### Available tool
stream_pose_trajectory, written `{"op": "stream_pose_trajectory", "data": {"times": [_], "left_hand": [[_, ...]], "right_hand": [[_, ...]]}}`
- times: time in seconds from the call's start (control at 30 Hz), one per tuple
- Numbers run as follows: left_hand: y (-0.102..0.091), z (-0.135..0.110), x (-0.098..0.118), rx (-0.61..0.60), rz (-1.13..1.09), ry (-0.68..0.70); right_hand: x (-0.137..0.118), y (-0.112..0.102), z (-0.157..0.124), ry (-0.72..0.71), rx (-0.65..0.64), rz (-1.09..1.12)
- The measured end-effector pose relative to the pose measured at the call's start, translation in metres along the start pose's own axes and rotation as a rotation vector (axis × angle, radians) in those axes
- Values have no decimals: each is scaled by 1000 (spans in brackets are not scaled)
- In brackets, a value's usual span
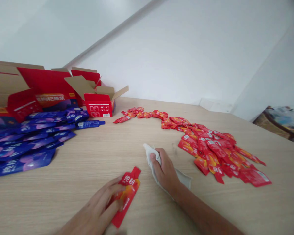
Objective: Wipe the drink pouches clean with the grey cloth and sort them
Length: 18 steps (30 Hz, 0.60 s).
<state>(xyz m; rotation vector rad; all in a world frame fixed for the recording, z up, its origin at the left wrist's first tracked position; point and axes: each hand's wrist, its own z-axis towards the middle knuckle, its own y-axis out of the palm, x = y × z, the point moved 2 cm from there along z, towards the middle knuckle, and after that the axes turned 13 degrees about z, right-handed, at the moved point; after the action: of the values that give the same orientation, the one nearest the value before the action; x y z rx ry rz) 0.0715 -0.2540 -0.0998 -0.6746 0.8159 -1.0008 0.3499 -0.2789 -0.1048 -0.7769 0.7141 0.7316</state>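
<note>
My left hand (101,202) is closed on a red spouted pouch (128,192) with orange print and white lettering. Its fingers press over the pouch's left side and the thumb lies across the lower part, while the short spout end points away from me. Just to the right, my right hand (166,169) grips a bunched white cloth (150,155). One corner sticks out past the fingertips, and the rest trails under the wrist on the wooden table (88,195).
A heap of red pouches (210,150) spreads over the right side, with a thinner line of them curving toward the back. Blue-purple pouches (34,137) are piled at left. Opened red cartons (98,104) stand behind them against the white wall (173,58).
</note>
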Motion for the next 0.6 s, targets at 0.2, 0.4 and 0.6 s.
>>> {"op": "stream_pose_trajectory", "data": {"times": [0.2,0.4,0.6], "left_hand": [[-11,-15,10,100,218,141],[-21,-24,27,186,152,99],[-20,-27,32,206,150,32]], "right_hand": [[-2,-1,-1,-31,-86,-85],[-2,-3,-2,-22,-117,-120],[-3,-4,-3,-30,-124,-167]]}}
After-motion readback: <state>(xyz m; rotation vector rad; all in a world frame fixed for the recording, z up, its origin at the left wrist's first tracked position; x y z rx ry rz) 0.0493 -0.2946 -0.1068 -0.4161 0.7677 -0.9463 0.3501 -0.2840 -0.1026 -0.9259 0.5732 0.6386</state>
